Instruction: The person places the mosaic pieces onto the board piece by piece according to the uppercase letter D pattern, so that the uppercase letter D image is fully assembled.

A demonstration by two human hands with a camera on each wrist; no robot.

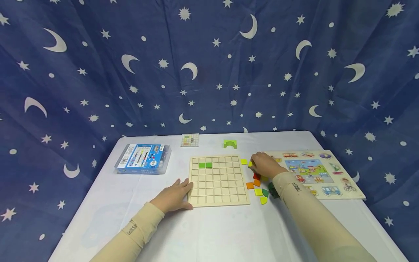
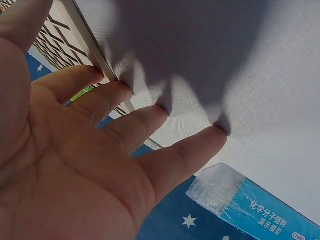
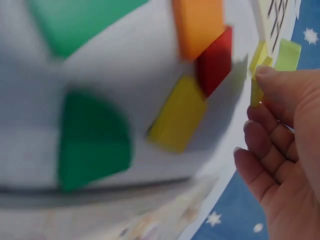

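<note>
A wooden grid board (image 1: 217, 182) lies mid-table, with two green squares (image 1: 205, 165) side by side in its upper left cells. At the board's left edge rests my left hand (image 1: 173, 195), fingers extended, with fingertips on the white tabletop in the left wrist view (image 2: 100, 130). Right of the board, my right hand (image 1: 266, 165) pinches a small yellow piece (image 3: 256, 92) between thumb and index finger. Below it are scattered orange (image 1: 250, 185), yellow (image 1: 258, 192), red (image 3: 216, 62) and dark green pieces (image 3: 95, 142). My right hand and forearm partly cover this group.
A clear box with a blue label (image 1: 142, 158) stands on the left. At the back are a small pattern card (image 1: 190, 140) and a green arch block (image 1: 230, 143). A vehicle puzzle board (image 1: 340, 174) lies right, partly under the right forearm. A starry curtain (image 1: 209, 72) hangs behind.
</note>
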